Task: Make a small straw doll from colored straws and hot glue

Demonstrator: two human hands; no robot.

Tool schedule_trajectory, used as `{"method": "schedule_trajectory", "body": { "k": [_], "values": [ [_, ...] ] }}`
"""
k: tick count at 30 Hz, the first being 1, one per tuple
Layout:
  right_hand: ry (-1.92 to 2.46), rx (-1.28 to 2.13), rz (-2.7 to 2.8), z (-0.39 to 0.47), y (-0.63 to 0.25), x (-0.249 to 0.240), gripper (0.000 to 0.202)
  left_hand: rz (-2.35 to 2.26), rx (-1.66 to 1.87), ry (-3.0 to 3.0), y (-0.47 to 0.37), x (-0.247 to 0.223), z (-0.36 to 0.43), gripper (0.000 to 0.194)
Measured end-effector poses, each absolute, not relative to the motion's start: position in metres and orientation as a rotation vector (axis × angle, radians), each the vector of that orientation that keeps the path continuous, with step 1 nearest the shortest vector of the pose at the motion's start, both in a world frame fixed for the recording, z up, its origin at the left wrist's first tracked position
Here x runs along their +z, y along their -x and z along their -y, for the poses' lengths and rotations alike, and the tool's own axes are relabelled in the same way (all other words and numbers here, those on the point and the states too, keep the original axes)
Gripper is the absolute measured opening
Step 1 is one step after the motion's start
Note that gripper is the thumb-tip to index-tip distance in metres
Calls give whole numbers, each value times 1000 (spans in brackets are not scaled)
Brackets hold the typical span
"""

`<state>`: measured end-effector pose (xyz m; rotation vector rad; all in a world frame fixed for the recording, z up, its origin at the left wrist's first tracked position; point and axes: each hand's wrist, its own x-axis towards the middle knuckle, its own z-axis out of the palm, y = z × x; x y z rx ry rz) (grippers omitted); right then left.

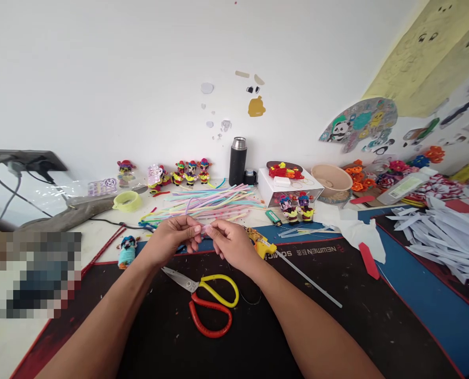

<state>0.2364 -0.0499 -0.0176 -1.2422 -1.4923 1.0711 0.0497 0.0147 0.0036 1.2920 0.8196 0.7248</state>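
Observation:
My left hand (pixel 179 234) and my right hand (pixel 228 239) meet in front of me, thumbs and fingertips pinched close together. Between them is a pale purple pipe cleaner (pixel 192 201), whose loop rises behind my left fingers; its held part is mostly hidden. A heap of pastel pipe cleaners (pixel 234 199) lies just beyond. Below my hands rest scissors (pixel 197 287) with one yellow and one red handle, blades parted. Right of my right hand is a yellow glue gun (pixel 263 246), partly covered, with a long glue stick (pixel 309 279) out of its back.
Small pipe-cleaner figures (pixel 190 172) stand along the wall, and one turquoise figure (pixel 127 252) lies at left. A black thermos (pixel 238 160), white box (pixel 289 184) and round bowl (pixel 331 180) stand at the back. Tape (pixel 126 201) sits left; paper strips (pixel 447 237) pile up right.

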Motion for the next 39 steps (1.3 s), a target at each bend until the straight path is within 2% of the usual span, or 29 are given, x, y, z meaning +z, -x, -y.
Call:
{"method": "schedule_trajectory", "body": {
  "k": [7, 18, 24, 31, 36, 39],
  "values": [
    [1211, 1155, 1399, 48, -235, -17, 36, -848, 799, -1401, -56, 7, -10, 42],
    [1244, 1125, 1363, 47, -237, -16, 40, -819, 778, -1351, -53, 3, -11, 49],
    [1261, 1095, 1409, 48, -236, -17, 38, -840, 776, -1430, -52, 4, -12, 41],
    [1265, 1122, 1403, 48, -237, -17, 37, -889, 747, -1464, -46, 8, -16, 43],
    [1249, 1078, 1254, 45, -243, -10, 39, -956, 684, -1626, -44, 6, -18, 43],
    [1223, 1082, 1210, 45, -244, -9, 41, -1004, 607, -1833, -47, 1, -15, 34]
  ]
}}
